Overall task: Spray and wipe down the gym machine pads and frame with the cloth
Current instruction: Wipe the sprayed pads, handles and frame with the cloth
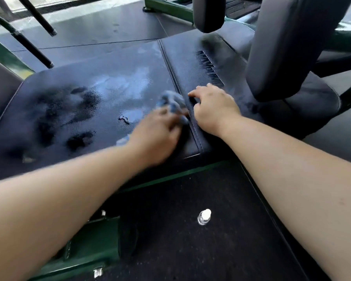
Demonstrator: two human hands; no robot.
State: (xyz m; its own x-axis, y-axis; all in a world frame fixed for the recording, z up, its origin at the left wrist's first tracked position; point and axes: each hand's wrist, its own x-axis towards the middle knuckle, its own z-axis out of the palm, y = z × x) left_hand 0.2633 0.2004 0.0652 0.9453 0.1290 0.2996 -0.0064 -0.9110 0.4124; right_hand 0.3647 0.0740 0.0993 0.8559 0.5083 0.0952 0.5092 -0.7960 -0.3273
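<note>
A wide black pad of the gym machine lies in front of me, wet with streaks and dark patches. A stitched seam splits it from a second pad section on the right. My left hand, blurred, grips a crumpled blue cloth against the pad just left of the seam. My right hand rests on the right section with its fingertips curled at the seam. A small clear spray bottle with a white cap stands on the dark floor below.
Two upright black roller pads rise at the right rear. The green frame runs under the pad's front edge and along the lower left. Black bars slant at the far left. Dark rubber flooring spreads below.
</note>
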